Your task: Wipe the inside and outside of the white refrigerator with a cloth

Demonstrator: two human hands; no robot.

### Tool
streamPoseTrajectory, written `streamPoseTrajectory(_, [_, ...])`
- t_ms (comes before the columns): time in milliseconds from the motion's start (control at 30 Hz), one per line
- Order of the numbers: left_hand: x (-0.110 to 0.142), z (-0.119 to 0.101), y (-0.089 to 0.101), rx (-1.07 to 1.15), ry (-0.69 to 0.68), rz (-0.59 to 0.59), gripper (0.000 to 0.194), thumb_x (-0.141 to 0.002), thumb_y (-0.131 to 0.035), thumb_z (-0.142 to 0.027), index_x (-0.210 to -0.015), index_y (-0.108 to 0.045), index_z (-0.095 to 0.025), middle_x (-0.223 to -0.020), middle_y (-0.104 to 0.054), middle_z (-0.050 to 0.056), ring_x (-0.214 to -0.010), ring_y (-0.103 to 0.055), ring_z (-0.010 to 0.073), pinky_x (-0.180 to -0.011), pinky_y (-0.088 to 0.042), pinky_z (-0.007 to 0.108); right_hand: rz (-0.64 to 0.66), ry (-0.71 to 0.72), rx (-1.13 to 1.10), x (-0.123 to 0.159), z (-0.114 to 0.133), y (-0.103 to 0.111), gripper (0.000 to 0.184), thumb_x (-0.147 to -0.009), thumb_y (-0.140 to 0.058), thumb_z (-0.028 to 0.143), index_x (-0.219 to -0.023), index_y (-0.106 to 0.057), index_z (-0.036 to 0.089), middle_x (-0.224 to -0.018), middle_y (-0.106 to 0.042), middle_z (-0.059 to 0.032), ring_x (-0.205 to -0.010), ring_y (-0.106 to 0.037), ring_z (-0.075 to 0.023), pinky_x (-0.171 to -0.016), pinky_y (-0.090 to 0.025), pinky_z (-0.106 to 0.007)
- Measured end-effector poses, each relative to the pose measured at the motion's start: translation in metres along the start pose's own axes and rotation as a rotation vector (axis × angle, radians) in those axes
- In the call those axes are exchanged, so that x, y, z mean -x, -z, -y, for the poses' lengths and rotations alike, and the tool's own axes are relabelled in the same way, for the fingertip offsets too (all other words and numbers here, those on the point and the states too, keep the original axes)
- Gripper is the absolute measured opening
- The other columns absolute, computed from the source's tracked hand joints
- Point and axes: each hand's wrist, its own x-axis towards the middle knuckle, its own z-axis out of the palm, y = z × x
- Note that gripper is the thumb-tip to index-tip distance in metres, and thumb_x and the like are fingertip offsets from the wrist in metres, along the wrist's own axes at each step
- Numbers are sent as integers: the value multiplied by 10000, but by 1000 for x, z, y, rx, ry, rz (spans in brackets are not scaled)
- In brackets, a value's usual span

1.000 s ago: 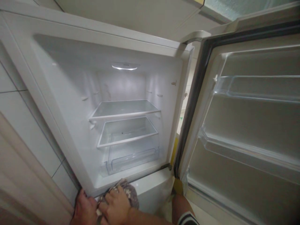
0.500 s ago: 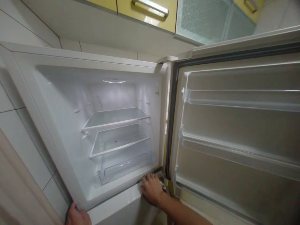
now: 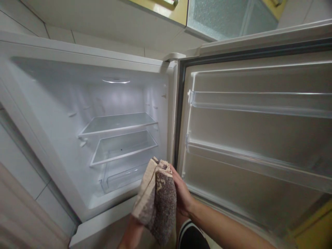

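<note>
A folded brown and cream towel [image 3: 164, 200] is held up in front of the open refrigerator [image 3: 145, 64]. My right hand [image 3: 183, 195] grips the towel from its right side, the fingers partly hidden behind the cloth. At the towel's lower left is my left hand [image 3: 132, 231], closed on the cloth and slightly blurred, most of its fingers covered. Behind the towel, a clear drawer [image 3: 124, 180] sits at the bottom of the compartment, partly hidden. Two glass shelves [image 3: 119, 123] are above it.
The refrigerator door [image 3: 246, 138] stands wide open on the right, with clear door racks [image 3: 259, 103]. Overhead are yellow cabinets [image 3: 166, 10] and a frosted glass panel [image 3: 220, 17]. A tiled wall [image 3: 54, 204] runs close along the left side.
Both hands have left the refrigerator's lower edge and come together in the middle, now holding the towel up. The view has shifted slightly, so the refrigerator sits farther left and higher.
</note>
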Motion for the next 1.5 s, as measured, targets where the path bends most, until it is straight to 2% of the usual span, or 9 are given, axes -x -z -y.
streamPoseTrajectory(100, [16, -12, -17, 225, 125, 197, 1096, -700, -663, -1070, -1462, -754, -286, -1516, -750, 168, -1513, -620, 446, -1236, -543, 596, -64, 74, 57, 3, 11, 7, 659, -849, -864, 649, -1399, -698, 327, -1374, -782, -22, -1303, -704, -314, -1122, -558, -434])
streamPoseTrajectory(167, [21, -21, -22, 260, 119, 240, 1202, -579, -804, -1046, -1496, -731, -272, -1525, -743, 183, -1510, -624, 458, -1237, -544, 594, -96, 102, 80, 5, 16, 16, 673, -890, -829, 683, -1452, -675, 347, -1429, -762, -24, -1339, -686, -308, -1160, -539, -449])
streamPoseTrajectory(300, [17, -42, -31, 93, 128, 79, 1013, -636, -970, -822, -1383, -769, -167, -1370, -813, 208, -1368, -735, 423, -1205, -581, 532, -36, 64, 77, 16, 17, 34, 693, -931, -772, 739, -1502, -672, 359, -1489, -737, -57, -1395, -666, -306, -1215, -500, -495])
streamPoseTrajectory(433, [6, -63, -34, 47, 130, -134, 1013, -630, -883, -929, -1241, -798, -125, -1252, -849, 197, -1319, -760, 421, -1140, -624, 501, 52, -120, 18, 30, 4, 48, 873, -917, -630, 936, -1574, -619, 361, -1498, -731, -100, -1413, -670, -344, -1177, -522, -565])
streamPoseTrajectory(667, [1, -88, -20, 125, 84, -103, 1012, -630, -961, -795, -1371, -746, -140, -1331, -832, 173, -1324, -755, 412, -1158, -616, 509, -60, -14, 46, 29, -20, 42, 1154, -654, -1051, 382, -1664, -494, 347, -1472, -740, -90, -1311, -727, -330, -1187, -541, -518])
streamPoseTrajectory(833, [-3, -96, 1, 284, 101, 33, 1003, -743, -995, -601, -1601, -610, -254, -1574, -719, 154, -1485, -659, 378, -1270, -528, 534, 21, 94, 54, 20, -14, 37, 920, -656, -1056, 402, -1490, -677, 319, -1416, -767, -60, -1267, -735, -303, -1155, -550, -454])
streamPoseTrajectory(1067, [1, -67, 17, 347, 370, 250, 1123, -487, -1145, -505, -1481, -731, -190, -1321, -843, 189, -1401, -717, 449, -1280, -508, 619, 171, 67, 201, 10, -8, 48, 584, -713, -1035, 557, -1150, -808, 244, -1119, -819, -26, -1055, -726, -231, -962, -530, -329])
streamPoseTrajectory(1300, [-10, -54, 6, 422, 343, -12, 794, -516, -1135, -475, -1203, -844, -203, -1315, -854, 143, -1338, -766, 397, -1216, -579, 521, 110, 10, 360, 8, -15, 55, 565, -876, -863, 719, -1136, -824, 219, -1122, -797, -45, -1110, -695, -271, -1004, -493, -364])
streamPoseTrajectory(1500, [-34, -69, 13, 152, 391, 339, 774, -569, -1105, -576, -1179, -853, -171, -1273, -854, 201, -1219, -814, 395, -1179, -595, 538, -16, 25, 335, 3, -40, 60, 520, -918, -811, 695, -1129, -769, 222, -1170, -795, -59, -1155, -708, -277, -1059, -516, -390])
